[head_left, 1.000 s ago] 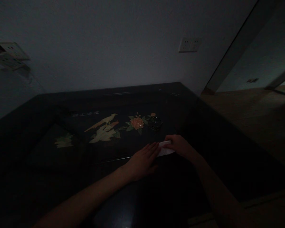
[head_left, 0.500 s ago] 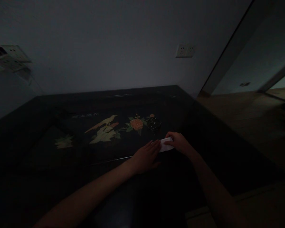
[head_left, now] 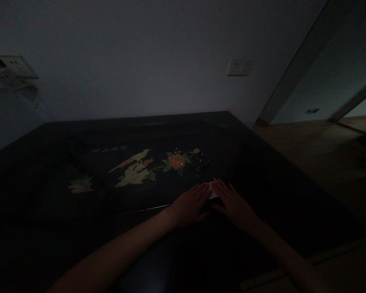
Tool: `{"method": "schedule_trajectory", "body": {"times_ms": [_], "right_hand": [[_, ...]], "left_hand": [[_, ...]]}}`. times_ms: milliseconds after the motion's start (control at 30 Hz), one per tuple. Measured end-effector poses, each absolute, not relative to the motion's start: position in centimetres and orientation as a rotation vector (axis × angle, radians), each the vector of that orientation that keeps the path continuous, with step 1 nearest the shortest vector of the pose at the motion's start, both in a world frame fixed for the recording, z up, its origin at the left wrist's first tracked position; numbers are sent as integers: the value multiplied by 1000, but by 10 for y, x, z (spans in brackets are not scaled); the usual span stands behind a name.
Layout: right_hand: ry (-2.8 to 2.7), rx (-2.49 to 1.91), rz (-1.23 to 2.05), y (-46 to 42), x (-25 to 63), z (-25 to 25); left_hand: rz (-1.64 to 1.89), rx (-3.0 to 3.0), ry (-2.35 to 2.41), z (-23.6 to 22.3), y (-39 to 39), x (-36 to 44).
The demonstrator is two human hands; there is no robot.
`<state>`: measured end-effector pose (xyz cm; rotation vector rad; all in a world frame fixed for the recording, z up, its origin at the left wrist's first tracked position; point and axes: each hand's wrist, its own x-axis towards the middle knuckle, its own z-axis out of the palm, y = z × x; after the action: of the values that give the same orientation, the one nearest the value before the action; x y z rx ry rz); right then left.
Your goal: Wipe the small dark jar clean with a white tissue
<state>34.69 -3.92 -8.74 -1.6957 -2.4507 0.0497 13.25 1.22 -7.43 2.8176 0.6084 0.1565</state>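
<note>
The room is very dim. A small white piece of paper [head_left: 212, 192] lies on a dark lacquered table [head_left: 79, 228], with only a sliver of it showing between my hands. My left hand [head_left: 190, 204] lies flat on it with the fingers stretched out. My right hand [head_left: 232, 202] also lies flat, fingers spread, covering the paper's right part. The fingertips of both hands nearly meet above the paper.
The table top carries an inlaid picture of birds [head_left: 134, 167] and a pink flower [head_left: 177, 161], with a small dark glassy object [head_left: 200, 162] beside it. A wall socket [head_left: 239, 67] is behind. Wooden floor [head_left: 317, 154] lies to the right.
My right hand was closed on the paper's right end and lifting it over; now it has come down flat on the paper beside my left hand. The paper is mostly covered.
</note>
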Motion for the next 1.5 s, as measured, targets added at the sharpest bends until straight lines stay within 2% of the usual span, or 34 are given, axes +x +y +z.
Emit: {"method": "schedule_trajectory", "body": {"times_ms": [467, 933, 1167, 1500], "right_hand": [[-2472, -1678, -18, -42, 360, -97], [-2430, -1795, 81, -40, 353, -87], [-2428, -1778, -4, -33, 343, -80], [-2546, -1742, 88, -35, 344, -86]], "left_hand": [[120, 2834, 534, -66, 20, 116], [177, 2934, 612, -72, 21, 112], [184, 2958, 622, -73, 24, 115], [223, 2932, 633, -78, 16, 111]]}}
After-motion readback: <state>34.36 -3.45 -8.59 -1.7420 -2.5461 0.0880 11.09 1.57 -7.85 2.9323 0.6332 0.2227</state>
